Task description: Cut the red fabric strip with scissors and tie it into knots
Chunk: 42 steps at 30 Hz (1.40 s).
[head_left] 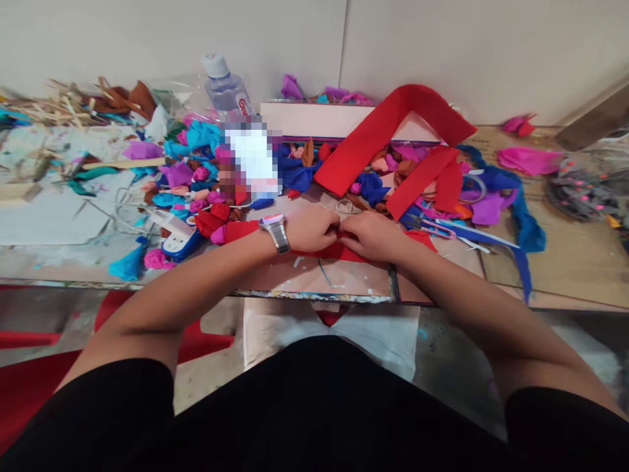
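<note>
A long red crepe paper strip (244, 231) lies flat along the near part of the table, partly covered by my hands and wrists. My left hand (312, 229), with a watch (276, 231) on its wrist, is closed with its fingertips on the strip. Close beside it, my right hand (371, 235) also has bent fingers pinching the strip's upper edge. The fingertips nearly meet, and what lies right between them is hard to make out. Just beyond the hands, a wider folded red strip (376, 134) rests on a heap of coloured paper pieces.
Scissors (435, 226) and a tape roll (473, 188) lie to the right. A blurred bright phone screen (253, 157) and a bottle (227, 88) stand behind the left hand. A power strip (181, 244) with a cord lies left. Blue strips (523, 210) hang right.
</note>
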Available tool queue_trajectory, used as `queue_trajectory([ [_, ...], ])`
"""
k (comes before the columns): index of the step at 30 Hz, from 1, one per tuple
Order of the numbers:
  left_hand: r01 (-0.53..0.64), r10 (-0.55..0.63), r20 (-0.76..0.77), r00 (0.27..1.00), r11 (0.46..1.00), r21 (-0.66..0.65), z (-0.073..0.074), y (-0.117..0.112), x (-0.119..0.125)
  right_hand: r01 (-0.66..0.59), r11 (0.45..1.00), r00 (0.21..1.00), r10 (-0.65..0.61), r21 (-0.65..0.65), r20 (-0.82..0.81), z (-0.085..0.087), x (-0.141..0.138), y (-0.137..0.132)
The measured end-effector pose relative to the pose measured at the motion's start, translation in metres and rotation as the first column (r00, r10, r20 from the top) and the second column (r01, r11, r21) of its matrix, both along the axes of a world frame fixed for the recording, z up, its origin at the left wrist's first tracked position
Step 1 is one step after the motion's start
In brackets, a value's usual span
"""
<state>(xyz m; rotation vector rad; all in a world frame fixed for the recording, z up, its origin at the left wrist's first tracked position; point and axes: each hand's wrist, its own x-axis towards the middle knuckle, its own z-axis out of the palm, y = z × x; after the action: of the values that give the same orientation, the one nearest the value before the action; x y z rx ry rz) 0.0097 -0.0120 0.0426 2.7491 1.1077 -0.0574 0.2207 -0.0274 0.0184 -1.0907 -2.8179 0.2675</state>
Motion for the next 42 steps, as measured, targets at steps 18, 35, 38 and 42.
queue_trajectory([
  [18, 0.006, -0.005, 0.023, 1.000, 0.999, -0.045, -0.004, 0.007, -0.020, -0.012, 0.999, 0.993, 0.006, -0.047, -0.120, -0.005, 0.014, 0.011],
  [35, 0.163, -0.091, 0.292, 0.952, 0.959, -0.233, -0.025, 0.039, -0.004, -0.013, 0.998, 0.988, 0.003, -0.066, -0.154, 0.002, 0.032, 0.019],
  [38, 0.146, -0.077, 0.305, 0.949, 0.967, -0.210, -0.025, 0.033, -0.007, -0.010, 0.996, 0.987, -0.004, -0.083, -0.160, 0.003, 0.031, 0.017],
  [42, 0.175, -0.097, 0.314, 0.945, 0.957, -0.231, -0.019, 0.030, -0.008, 0.008, 0.997, 0.985, -0.022, -0.081, -0.171, 0.002, 0.029, 0.015],
])
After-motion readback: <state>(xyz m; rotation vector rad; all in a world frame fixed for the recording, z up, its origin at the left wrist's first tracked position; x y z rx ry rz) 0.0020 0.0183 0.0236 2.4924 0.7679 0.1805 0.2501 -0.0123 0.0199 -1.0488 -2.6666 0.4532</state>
